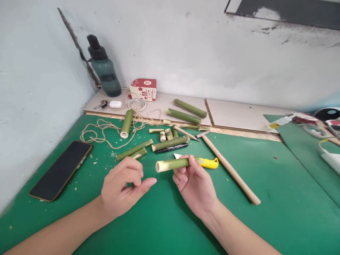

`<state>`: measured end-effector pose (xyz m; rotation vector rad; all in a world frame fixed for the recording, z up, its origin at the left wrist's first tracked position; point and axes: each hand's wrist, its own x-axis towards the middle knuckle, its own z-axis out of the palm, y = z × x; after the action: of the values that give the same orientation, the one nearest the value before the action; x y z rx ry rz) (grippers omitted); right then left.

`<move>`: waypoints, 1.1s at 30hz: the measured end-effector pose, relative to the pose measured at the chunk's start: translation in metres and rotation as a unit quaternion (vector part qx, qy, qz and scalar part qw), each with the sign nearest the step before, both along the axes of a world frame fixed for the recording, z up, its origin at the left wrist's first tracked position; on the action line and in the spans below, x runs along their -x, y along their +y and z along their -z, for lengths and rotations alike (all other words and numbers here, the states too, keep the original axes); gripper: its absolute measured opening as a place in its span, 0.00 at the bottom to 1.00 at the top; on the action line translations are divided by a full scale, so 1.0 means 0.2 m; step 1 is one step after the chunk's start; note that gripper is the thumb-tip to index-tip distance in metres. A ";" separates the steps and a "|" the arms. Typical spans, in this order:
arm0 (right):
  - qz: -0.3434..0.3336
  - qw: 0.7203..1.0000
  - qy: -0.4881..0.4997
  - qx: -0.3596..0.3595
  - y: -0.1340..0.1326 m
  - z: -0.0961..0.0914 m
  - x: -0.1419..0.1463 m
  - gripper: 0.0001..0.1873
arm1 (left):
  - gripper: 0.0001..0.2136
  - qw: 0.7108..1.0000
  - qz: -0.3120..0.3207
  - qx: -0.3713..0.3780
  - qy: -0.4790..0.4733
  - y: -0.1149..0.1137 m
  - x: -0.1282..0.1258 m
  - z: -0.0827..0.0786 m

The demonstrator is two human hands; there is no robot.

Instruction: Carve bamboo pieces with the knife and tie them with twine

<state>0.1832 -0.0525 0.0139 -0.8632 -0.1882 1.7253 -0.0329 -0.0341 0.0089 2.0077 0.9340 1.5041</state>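
Observation:
My right hand [195, 191] grips a short green bamboo tube [176, 163] between thumb and fingers, its pale hollow end pointing left. Just behind that tube is a yellow utility knife [211, 163], its blade tip showing past the bamboo and its middle hidden. My left hand [123, 187] hovers left of the tube's open end, empty, with fingers loosely curled and the thumb held apart. Beyond the hands lie a black marker [171, 148], a longer bamboo piece [170, 143] and several short bamboo cuttings [162, 136]. A hammer [231, 170] with a wooden handle rests on the right.
A phone [61, 170] lies at the left on the green tabletop [265, 170]. Tangled twine [99, 132] surrounds an upright-leaning bamboo tube [127, 124]. Along the wall are a water bottle [106, 72], a red-and-white box [143, 90] and two bamboo lengths [184, 116]. Cables and tape sit far right.

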 end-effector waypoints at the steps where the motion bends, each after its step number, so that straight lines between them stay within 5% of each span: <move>1: 0.008 1.000 -0.001 0.001 0.01 0.00 -0.01 0.14 | 0.10 1.000 0.000 0.004 0.025 0.02 0.01 0.00; 3: 0.001 1.000 -0.003 0.002 0.02 0.00 -0.01 0.14 | 0.06 0.996 0.005 0.013 0.089 0.06 0.02 0.01; 10: -0.041 0.999 0.021 0.020 0.01 0.00 -0.01 0.15 | 0.14 0.981 0.081 0.020 0.178 0.15 0.04 -0.01; 13: -0.033 0.999 0.009 0.023 0.01 0.00 -0.01 0.15 | 0.18 0.974 -0.033 0.016 0.225 0.25 0.12 -0.04; 15: -0.034 0.999 0.007 0.030 0.01 0.00 0.00 0.15 | 0.17 0.940 -0.147 0.096 0.292 0.33 0.20 -0.05; 17: -0.042 0.998 0.008 0.035 0.00 0.01 0.01 0.15 | 0.16 0.898 -0.156 0.146 0.385 0.41 0.27 -0.04; 20: -0.055 0.998 0.010 0.037 -0.01 0.01 0.02 0.15 | 0.15 0.885 -0.169 0.165 0.402 0.47 0.33 -0.01; 28: -0.086 0.996 -0.025 0.017 -0.02 -0.01 0.02 0.17 | 0.15 0.904 -0.158 0.107 0.382 0.43 0.28 0.01; 33: -0.132 0.987 -0.086 -0.009 -0.05 -0.03 0.03 0.24 | 0.21 0.910 -0.041 0.104 0.398 0.34 0.17 0.02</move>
<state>0.1782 -0.0618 0.0202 -1.0096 -0.4505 1.8901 -0.0674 0.0335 0.0059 2.4561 1.4199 0.5271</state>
